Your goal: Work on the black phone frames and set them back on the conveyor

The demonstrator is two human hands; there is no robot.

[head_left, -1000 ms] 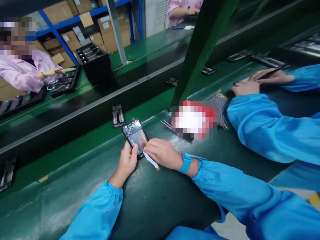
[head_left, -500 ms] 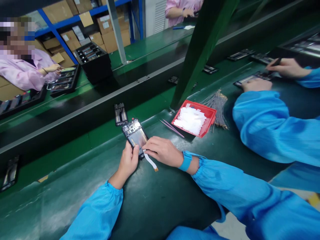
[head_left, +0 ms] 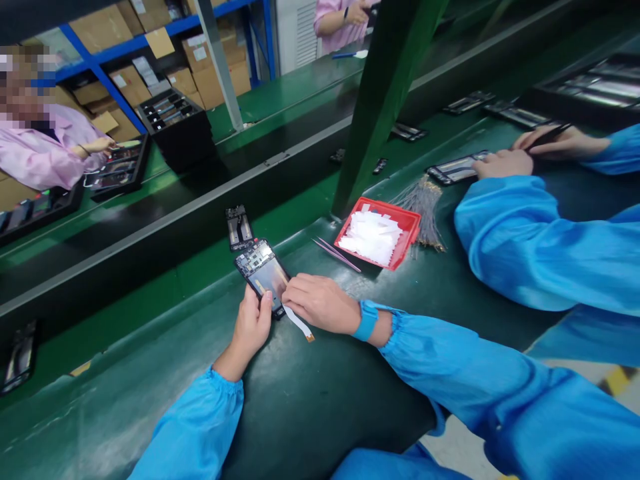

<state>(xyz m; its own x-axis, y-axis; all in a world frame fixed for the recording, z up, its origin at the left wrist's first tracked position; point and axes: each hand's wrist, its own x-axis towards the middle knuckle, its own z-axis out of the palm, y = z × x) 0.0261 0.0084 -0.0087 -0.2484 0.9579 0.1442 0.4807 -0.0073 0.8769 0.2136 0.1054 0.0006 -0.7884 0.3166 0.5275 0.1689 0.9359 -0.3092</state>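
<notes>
An opened phone frame [head_left: 261, 272] with bare circuit board lies on the dark green work mat [head_left: 320, 400]. My left hand [head_left: 251, 325] grips its near end, thumb on the panel. My right hand [head_left: 320, 303] presses fingertips on the frame's lower right corner, where a white flex ribbon [head_left: 299, 323] sticks out toward me over the mat. Both arms wear blue sleeves, and a blue strap circles my right wrist.
A second phone frame [head_left: 238, 227] lies on the conveyor belt behind. Tweezers [head_left: 337, 254] and a red tray [head_left: 401, 245] of white slips sit to the right, beside a bundle of thin cables [head_left: 424, 208]. A co-worker's hands [head_left: 505, 162] work on another phone. A green post [head_left: 376, 100] rises behind.
The view has shifted slightly left and down. My hands stay on the phone frame. The co-worker's hands on the right have moved over their own phone.
</notes>
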